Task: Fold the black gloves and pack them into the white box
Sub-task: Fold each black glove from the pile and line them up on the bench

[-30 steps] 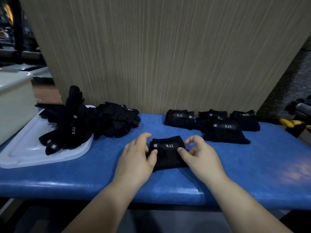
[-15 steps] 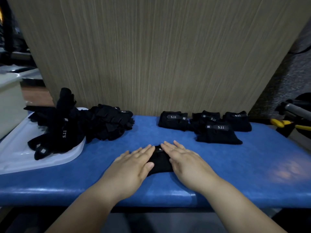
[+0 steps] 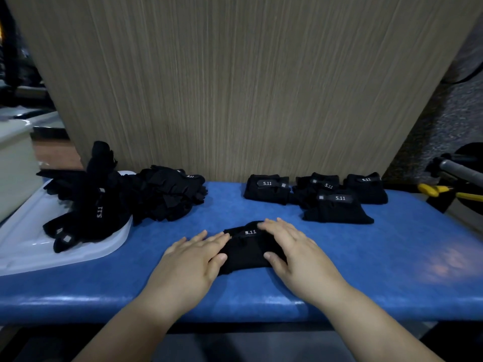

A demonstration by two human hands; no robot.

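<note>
Black folded glove (image 3: 245, 248) centre frame, long axis left-right | left hand (image 3: 192, 259) and right hand (image 3: 294, 253) flat, pressing its ends | white box (image 3: 14, 163) far left, left hand nearer

Head-worn view, forward and down, near blue table (image 3: 392, 257)

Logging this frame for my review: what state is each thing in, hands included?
Left hand: flat, fingers straight, pressing the near glove.
Right hand: flat, pressing it too.
Near glove: folded, on the blue bench.
Four back gloves: folded, not boxed.
Glove pile: unfolded, heaped partly on the white tray.
White box: at left edge, contents hidden.
</note>
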